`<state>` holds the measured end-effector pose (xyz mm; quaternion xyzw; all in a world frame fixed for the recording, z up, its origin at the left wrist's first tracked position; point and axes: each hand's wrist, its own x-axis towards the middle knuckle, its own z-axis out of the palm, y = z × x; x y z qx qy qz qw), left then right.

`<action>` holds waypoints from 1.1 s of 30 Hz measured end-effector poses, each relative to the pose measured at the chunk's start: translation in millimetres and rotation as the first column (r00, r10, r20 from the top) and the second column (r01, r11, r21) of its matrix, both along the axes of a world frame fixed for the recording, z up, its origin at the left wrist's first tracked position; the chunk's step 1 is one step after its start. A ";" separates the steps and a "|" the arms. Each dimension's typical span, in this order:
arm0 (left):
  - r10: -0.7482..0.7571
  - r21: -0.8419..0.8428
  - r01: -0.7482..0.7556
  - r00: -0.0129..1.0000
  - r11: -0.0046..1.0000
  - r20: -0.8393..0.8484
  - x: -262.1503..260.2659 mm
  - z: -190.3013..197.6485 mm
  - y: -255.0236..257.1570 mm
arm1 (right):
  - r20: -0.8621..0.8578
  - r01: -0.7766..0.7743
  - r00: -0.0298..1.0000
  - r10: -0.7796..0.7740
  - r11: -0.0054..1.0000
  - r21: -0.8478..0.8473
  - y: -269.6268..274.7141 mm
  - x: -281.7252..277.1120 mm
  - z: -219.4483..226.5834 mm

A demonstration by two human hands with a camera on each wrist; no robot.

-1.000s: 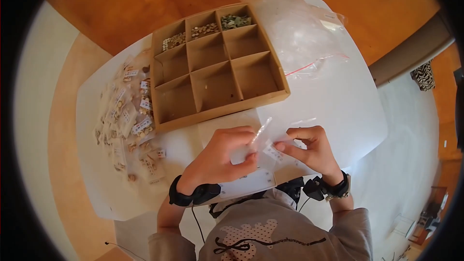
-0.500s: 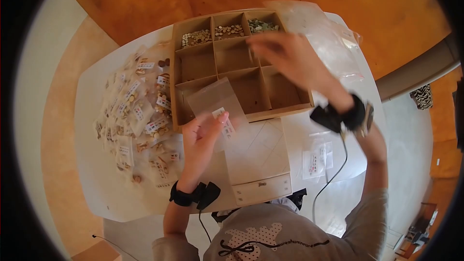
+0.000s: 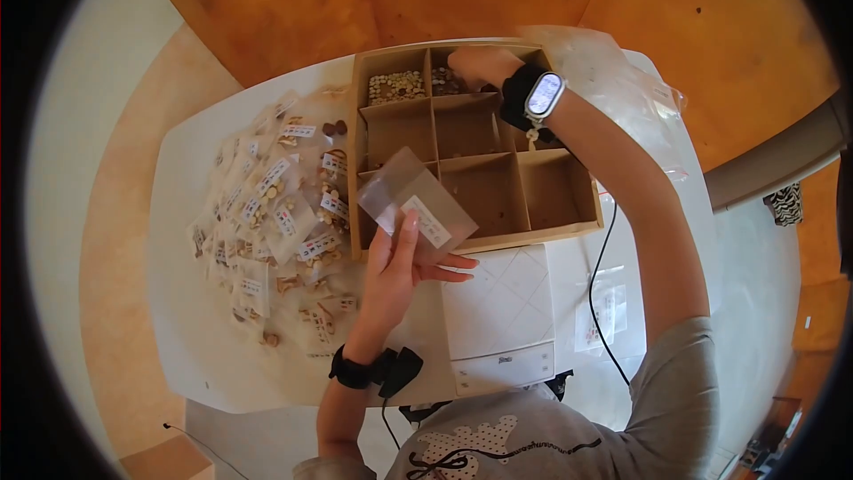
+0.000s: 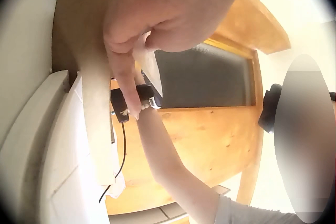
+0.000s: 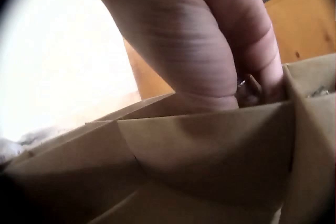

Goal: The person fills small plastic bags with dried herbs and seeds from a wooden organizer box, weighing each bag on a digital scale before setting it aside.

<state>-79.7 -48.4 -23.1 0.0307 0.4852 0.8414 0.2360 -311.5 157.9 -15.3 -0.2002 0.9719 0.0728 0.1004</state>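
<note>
My left hand pinches a clear plastic bag with a white printed label, thumb on the label side. The bag looks flat and overlaps the front left of a divided cardboard box. My right hand reaches down into the box's back middle compartment, among small brownish round pieces. In the right wrist view, the thumb and fingers of my right hand dip behind a cardboard divider, which hides the fingertips; I cannot tell whether they hold anything. Pale round pieces fill part of the back left compartment.
Filled, labelled bags lie heaped left of the box. A flat white slab with a front panel, resembling a kitchen scale, sits before it. Labelled bags lie on the right, crossed by a black cable. A large clear bag lies behind.
Both hands were together at the front with clear plastic. My left hand has carried a labelled bag to the box's front left; my right hand has moved away into the back middle compartment.
</note>
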 end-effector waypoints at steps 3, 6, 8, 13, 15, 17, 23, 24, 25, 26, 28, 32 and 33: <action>0.036 -0.037 -0.035 0.999 0.999 0.001 0.4 1.7 0.3 | 0.022 -0.011 1.000 0.013 0.996 -0.085 10.6 -9.9 -6.7; 0.119 -0.128 -0.121 0.993 0.984 -0.022 1.6 3.6 0.6 | 0.050 -0.111 0.990 0.130 0.955 -0.274 23.7 -14.2 -5.7; 0.181 -0.162 -0.181 0.983 0.970 -0.018 0.6 4.5 -1.9 | 0.124 -0.049 0.987 0.097 0.938 -0.343 21.2 -9.1 10.5; 0.296 -0.174 -0.294 0.955 0.940 -0.012 -0.7 3.1 -6.7 | 0.239 0.078 0.968 0.070 0.825 -0.560 28.1 -10.1 30.1; 0.295 -0.191 -0.290 0.955 0.938 0.000 -0.2 3.3 -7.1 | 0.279 0.145 0.958 0.065 0.732 -0.666 30.4 -7.8 32.5; 0.292 -0.212 -0.286 0.956 0.934 -0.004 1.0 4.1 -6.2 | 0.366 0.227 0.925 0.105 0.619 -0.752 23.3 4.4 45.5; 0.194 -0.190 -0.200 0.980 0.961 -0.049 1.4 1.6 -5.2 | 0.436 0.183 0.805 0.401 0.532 -0.827 -26.8 83.0 94.9; 0.179 -0.202 -0.190 0.981 0.961 -0.073 1.3 1.4 -4.5 | 0.410 0.102 0.797 0.443 0.571 -0.815 -35.3 92.3 98.5; 0.161 -0.215 -0.178 0.982 0.960 -0.096 1.2 1.3 -3.7 | 0.385 0.019 0.786 0.484 0.604 -0.797 -42.3 100.9 98.8; 0.141 -0.227 -0.165 0.983 0.960 -0.120 1.3 1.0 -2.9 | 0.372 0.014 0.783 0.498 0.583 -0.812 -47.2 108.5 93.9; 0.106 -0.246 -0.136 0.986 0.960 -0.129 1.3 -3.8 -3.9 | 0.187 -0.220 0.809 0.557 0.583 -0.782 -52.7 119.6 94.1; 0.082 -0.285 -0.118 0.988 0.951 -0.133 2.6 -2.9 -3.0 | 0.192 -0.266 0.820 0.540 0.656 -0.706 -54.9 130.5 87.3; 0.089 -0.284 -0.133 0.983 0.950 -0.163 2.9 -4.0 -2.5 | 0.209 -0.262 0.803 0.558 0.647 -0.716 -54.3 132.0 87.0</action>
